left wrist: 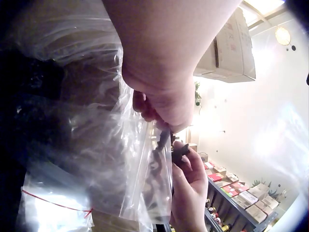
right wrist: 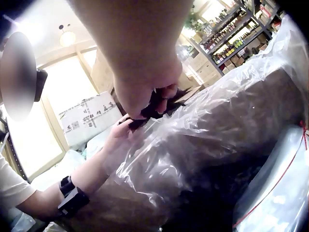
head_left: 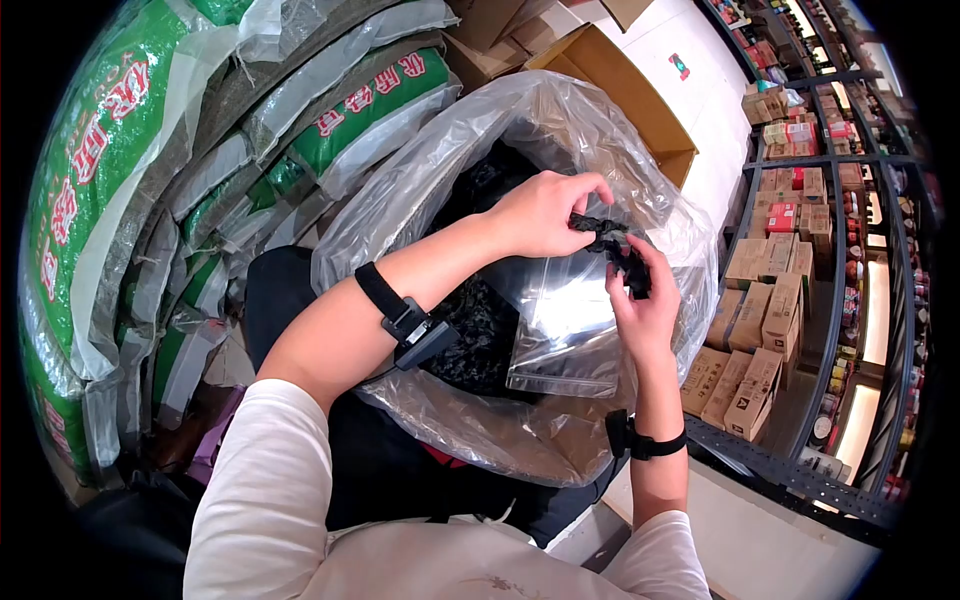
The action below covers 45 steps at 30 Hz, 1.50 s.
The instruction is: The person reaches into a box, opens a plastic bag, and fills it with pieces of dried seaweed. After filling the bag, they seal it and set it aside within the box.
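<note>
Head view: pinches a dark crinkled strip (head_left: 606, 236) in both left grip (head_left: 545, 215) and right grip (head_left: 648, 310), over an open clear plastic bag (head_left: 540, 450) with a flat clear pouch (head_left: 565, 345) lying on black contents (head_left: 465, 330).

Left wrist view: shows the strip at the fingers, beside wrinkled plastic.

Right wrist view: grasps the strip near the bag's edge, with a white box (right wrist: 91, 120) behind.

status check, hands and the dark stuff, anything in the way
Left hand and right hand pinching dark crinkled clump. Clear bag below, partly covering dark pile.
</note>
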Each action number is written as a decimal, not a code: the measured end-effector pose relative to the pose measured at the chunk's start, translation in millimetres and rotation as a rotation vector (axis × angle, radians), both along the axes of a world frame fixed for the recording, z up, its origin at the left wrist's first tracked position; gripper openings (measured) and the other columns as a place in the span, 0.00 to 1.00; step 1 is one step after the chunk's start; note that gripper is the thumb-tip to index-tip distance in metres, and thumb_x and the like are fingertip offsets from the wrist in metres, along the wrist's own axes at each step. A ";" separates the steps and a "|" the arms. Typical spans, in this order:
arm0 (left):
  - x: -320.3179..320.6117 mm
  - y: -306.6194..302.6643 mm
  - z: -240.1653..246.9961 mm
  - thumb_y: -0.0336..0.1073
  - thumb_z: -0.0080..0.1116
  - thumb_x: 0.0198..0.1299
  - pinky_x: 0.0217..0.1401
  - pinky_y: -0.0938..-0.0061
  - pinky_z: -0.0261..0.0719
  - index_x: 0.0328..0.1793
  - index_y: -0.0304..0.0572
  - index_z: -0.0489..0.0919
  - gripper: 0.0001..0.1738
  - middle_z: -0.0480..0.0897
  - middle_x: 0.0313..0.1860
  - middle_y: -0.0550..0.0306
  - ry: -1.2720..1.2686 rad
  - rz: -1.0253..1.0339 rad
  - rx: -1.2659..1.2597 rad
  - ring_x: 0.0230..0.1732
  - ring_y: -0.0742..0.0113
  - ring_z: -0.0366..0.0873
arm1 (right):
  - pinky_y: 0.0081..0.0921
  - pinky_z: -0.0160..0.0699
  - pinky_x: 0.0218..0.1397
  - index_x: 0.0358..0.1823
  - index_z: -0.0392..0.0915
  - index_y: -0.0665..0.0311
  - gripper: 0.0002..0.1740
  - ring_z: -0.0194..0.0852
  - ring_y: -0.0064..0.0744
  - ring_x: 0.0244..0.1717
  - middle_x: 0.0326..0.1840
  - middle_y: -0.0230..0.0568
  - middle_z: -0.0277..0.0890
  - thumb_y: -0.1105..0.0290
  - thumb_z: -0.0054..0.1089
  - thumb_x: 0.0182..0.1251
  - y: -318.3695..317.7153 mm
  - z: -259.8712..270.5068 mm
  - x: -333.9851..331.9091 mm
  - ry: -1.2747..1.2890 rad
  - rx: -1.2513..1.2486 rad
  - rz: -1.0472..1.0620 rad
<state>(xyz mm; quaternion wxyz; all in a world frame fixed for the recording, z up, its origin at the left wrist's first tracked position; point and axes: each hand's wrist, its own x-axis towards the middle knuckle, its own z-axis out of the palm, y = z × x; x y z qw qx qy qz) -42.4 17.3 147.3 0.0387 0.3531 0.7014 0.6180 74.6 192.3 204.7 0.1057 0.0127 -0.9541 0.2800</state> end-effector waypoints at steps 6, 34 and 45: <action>0.0 2.8 -4.1 0.30 0.68 0.43 0.34 0.67 0.75 0.40 0.39 0.71 0.19 0.75 0.24 0.53 0.000 0.037 0.064 0.28 0.56 0.77 | 0.16 0.75 0.40 0.57 0.73 0.68 0.19 0.75 0.20 0.36 0.42 0.39 0.79 0.81 0.61 0.64 4.7 -1.2 4.1 0.214 -0.346 -0.086; -0.4 1.7 -3.1 0.28 0.65 0.45 0.28 0.70 0.73 0.37 0.38 0.72 0.14 0.75 0.21 0.54 0.047 0.033 0.091 0.23 0.61 0.75 | 0.16 0.78 0.21 0.64 0.68 0.68 0.27 0.79 0.24 0.48 0.54 0.45 0.77 0.64 0.65 0.68 -40.0 9.9 5.8 -0.300 -0.601 -0.173; 0.4 0.0 0.3 0.28 0.62 0.45 0.24 0.72 0.69 0.34 0.39 0.73 0.10 0.70 0.14 0.59 -0.012 0.011 0.049 0.17 0.67 0.70 | 0.36 0.73 0.67 0.78 0.48 0.65 0.42 0.50 0.47 0.77 0.80 0.60 0.41 0.64 0.63 0.70 -29.5 9.1 5.1 -0.330 -0.907 -0.217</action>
